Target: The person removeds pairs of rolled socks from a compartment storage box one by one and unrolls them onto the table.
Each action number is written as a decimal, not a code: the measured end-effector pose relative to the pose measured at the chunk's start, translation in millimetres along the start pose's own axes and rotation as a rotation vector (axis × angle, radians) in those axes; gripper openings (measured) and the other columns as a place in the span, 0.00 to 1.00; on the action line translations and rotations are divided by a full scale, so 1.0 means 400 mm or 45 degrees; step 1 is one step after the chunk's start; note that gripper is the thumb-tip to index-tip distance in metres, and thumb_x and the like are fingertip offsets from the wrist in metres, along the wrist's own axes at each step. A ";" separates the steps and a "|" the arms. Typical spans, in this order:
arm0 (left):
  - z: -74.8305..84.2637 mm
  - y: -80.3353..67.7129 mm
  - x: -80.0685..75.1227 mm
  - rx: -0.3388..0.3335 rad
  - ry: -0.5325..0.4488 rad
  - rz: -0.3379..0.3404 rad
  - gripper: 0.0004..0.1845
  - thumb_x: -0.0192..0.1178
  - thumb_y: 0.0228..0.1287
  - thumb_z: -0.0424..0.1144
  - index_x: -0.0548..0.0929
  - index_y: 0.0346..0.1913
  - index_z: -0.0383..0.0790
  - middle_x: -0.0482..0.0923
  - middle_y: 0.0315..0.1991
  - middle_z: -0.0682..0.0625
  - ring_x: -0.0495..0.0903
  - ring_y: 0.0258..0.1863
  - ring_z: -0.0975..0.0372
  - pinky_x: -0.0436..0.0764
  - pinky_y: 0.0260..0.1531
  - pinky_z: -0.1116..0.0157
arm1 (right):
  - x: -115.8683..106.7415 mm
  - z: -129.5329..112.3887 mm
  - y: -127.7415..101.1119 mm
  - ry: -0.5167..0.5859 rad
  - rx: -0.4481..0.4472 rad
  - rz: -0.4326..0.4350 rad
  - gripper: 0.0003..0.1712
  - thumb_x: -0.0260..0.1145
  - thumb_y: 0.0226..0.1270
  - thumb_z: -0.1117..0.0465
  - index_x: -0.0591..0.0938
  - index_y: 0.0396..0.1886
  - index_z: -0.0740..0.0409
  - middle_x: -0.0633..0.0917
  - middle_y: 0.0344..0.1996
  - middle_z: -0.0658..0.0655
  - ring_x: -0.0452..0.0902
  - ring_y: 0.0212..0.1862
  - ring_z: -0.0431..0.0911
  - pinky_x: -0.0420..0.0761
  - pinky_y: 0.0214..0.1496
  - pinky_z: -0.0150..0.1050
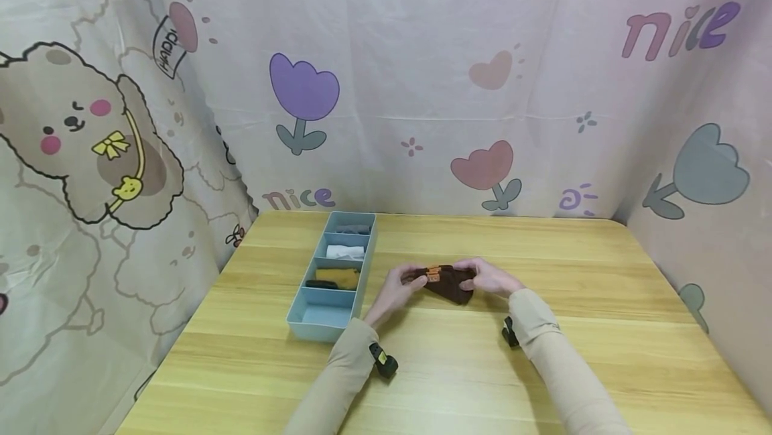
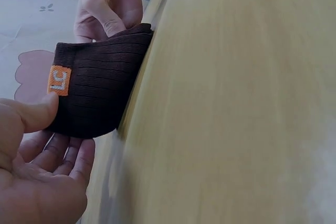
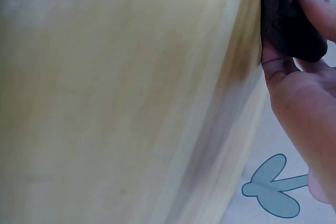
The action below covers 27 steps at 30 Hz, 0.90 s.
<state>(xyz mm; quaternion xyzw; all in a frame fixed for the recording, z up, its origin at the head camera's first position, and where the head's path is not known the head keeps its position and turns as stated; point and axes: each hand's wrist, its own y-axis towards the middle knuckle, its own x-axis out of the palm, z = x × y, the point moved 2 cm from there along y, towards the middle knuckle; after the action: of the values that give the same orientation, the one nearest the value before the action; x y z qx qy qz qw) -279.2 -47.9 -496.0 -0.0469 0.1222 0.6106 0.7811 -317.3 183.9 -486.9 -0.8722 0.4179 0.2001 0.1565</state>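
Here, two hands hold a brown sock

Both hands meet over the middle of the wooden table point(image 1: 543, 354), holding a folded dark brown sock point(image 1: 449, 284) between them. The left hand point(image 1: 398, 291) pinches the cuff end, its thumb pressed beside the small orange label point(image 2: 59, 80) and its fingers point(image 2: 68, 153) curled underneath. The right hand point(image 1: 488, 275) grips the other end, thumb on top and fingers wrapped around the fabric. From the wrist views the sock sits just at the table surface; whether it touches it is hard to tell.

Just left of the hands stands a long light blue organizer tray point(image 1: 301, 318) with four compartments in a row. The nearest compartment shows only its floor, the next holds a mustard and a black item, then a white one, then a grey one at the far end. A cartoon-printed cloth point(image 1: 422, 86) hangs around the table.
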 end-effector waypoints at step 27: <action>0.010 -0.023 0.014 0.085 0.349 -0.140 0.08 0.62 0.66 0.29 0.86 0.46 0.33 0.88 0.44 0.41 0.84 0.47 0.53 0.82 0.49 0.62 | -0.002 -0.002 0.000 -0.122 -0.096 -0.029 0.30 0.62 0.62 0.74 0.78 0.66 0.61 0.77 0.66 0.68 0.71 0.68 0.57 0.70 0.70 0.46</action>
<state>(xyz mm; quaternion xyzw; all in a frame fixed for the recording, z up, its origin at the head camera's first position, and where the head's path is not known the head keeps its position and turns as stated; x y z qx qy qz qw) -268.5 -44.1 -494.1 -0.1104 0.2451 0.5502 0.7906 -317.6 184.1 -485.7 -0.8716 0.3923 0.2554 0.1454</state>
